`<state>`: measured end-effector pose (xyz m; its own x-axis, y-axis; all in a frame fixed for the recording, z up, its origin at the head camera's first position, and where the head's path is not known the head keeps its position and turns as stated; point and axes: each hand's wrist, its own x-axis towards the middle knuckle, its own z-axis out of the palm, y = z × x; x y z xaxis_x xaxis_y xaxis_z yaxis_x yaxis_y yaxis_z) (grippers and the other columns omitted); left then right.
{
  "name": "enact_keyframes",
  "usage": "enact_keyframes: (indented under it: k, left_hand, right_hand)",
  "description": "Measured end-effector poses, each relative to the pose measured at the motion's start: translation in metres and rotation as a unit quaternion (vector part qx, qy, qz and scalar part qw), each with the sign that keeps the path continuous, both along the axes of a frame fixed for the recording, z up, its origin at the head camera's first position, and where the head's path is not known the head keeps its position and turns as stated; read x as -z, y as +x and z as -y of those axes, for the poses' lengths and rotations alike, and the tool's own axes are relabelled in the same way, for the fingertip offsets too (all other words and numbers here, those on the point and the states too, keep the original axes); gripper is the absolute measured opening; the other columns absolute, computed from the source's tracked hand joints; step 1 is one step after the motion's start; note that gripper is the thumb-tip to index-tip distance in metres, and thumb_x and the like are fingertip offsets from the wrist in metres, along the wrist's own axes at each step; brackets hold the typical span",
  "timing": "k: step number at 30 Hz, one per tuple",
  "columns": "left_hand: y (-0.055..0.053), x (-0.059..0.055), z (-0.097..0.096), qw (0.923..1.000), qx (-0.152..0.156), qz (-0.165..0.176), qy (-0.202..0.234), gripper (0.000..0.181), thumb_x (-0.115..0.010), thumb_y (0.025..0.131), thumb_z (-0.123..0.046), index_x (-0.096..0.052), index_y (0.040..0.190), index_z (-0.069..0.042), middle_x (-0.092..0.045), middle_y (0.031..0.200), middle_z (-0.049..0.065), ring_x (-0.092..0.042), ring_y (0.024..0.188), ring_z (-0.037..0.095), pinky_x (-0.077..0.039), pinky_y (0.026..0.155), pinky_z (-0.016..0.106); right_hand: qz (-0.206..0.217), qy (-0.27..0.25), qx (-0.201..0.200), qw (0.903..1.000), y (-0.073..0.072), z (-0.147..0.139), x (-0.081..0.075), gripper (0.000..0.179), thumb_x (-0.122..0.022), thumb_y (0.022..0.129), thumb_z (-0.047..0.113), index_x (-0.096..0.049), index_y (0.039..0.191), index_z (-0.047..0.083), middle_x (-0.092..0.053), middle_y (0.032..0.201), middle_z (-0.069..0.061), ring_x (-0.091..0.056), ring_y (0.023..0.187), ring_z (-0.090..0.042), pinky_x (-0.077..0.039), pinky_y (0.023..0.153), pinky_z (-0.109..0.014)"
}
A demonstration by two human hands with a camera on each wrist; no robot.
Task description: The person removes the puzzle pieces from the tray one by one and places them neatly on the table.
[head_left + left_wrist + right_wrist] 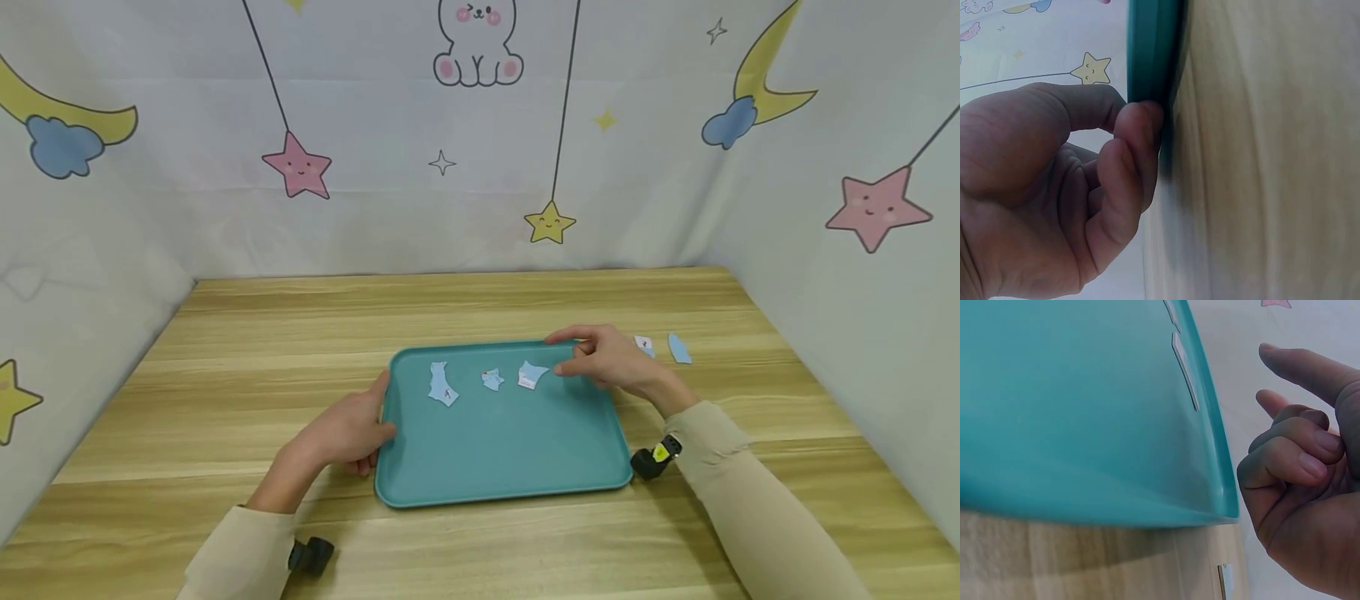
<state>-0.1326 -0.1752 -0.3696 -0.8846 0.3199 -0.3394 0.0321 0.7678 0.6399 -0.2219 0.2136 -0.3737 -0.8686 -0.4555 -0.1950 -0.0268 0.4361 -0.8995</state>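
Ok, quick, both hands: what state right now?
Left hand: closed, holding the tray by its left edge.
Right hand: open, holding nothing.

The left hand (348, 429), nearer, pinches between thumb and fingers; the right hand (611, 358), farther, spreads thumb and forefinger, the rest curled.

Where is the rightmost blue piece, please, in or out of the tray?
Out: the rightmost blue piece lies on the wooden table, right of the tray.

Free room over near half of tray (501, 450), pieces (532, 375) and right grip (611, 358) beyond
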Motion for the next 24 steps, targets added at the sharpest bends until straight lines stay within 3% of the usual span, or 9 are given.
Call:
enact_keyframes:
  k: [9, 24]
  left_hand:
    - [0.000, 0.001, 0.000, 1.0000, 0.000, -0.004, 0.001, 0.087, -0.052, 0.100, -0.005, 0.003, 0.166, 0.007, -0.063, 0.060, 0.009, -0.060, 0.042, 0.015, -0.053, 0.043, 0.031]
    - [-0.001, 0.002, 0.001, 1.0000, 0.000, 0.000, 0.000, 0.087, -0.052, 0.101, -0.006, 0.003, 0.167, 0.006, -0.064, 0.060, 0.009, -0.059, 0.042, 0.016, -0.053, 0.042, 0.031]
  right_hand:
    - [0.003, -0.001, -0.008, 1.0000, 0.001, 0.011, -0.001, 0.059, -0.079, 0.093, 0.014, -0.059, 0.148, 0.004, -0.034, 0.063, 0.005, -0.026, 0.049, -0.011, -0.025, 0.049, -0.024]
    - [0.012, 0.035, -0.002, 0.9993, -0.008, 0.030, 0.013, 0.055, -0.081, 0.088, 0.008, -0.065, 0.140, 0.006, -0.034, 0.059, 0.006, -0.024, 0.047, -0.009, -0.026, 0.047, -0.024]
